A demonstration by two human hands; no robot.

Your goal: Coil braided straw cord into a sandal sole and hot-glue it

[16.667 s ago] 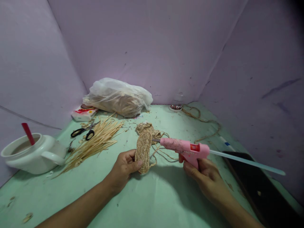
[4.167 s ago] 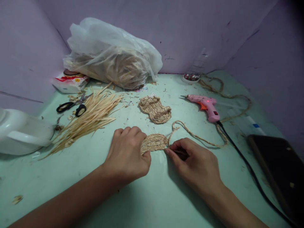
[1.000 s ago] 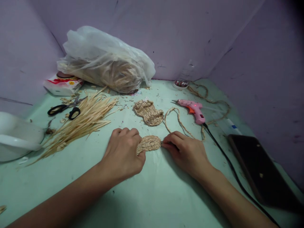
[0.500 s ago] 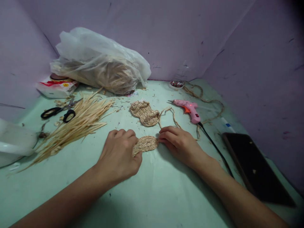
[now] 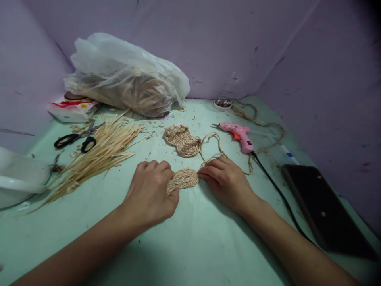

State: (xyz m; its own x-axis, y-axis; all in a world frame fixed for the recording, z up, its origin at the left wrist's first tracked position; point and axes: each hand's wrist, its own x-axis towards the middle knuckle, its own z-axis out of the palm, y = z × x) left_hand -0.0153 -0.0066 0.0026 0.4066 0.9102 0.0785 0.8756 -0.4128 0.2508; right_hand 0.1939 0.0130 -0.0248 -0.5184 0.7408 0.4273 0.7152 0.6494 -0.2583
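A flat oval coil of braided straw cord (image 5: pixel 185 178) lies on the table between my hands. My left hand (image 5: pixel 153 190) is closed round its left end, hiding that part. At the coil's right edge, my right hand (image 5: pixel 226 180) pinches with thumb and fingers; the cord seems to run into this pinch. Loose braided cord (image 5: pixel 218 143) loops behind the right hand. Just beyond the coil sits a second coiled piece (image 5: pixel 183 141), waisted in the middle, with a small clear bit at its upper edge.
A pink glue gun (image 5: pixel 238 133) with a red light and black cable lies right, near a dark phone-like slab (image 5: pixel 324 206). Straw strips (image 5: pixel 104 155) and black-handled scissors (image 5: pixel 79 139) lie left. Behind are a plastic bag (image 5: pixel 127 75), a bead dish (image 5: pixel 222 104) and a white container (image 5: pixel 20 178).
The camera view has shifted slightly. Both hands keep their hold on the coil, and the right hand's fingers have moved only a little.
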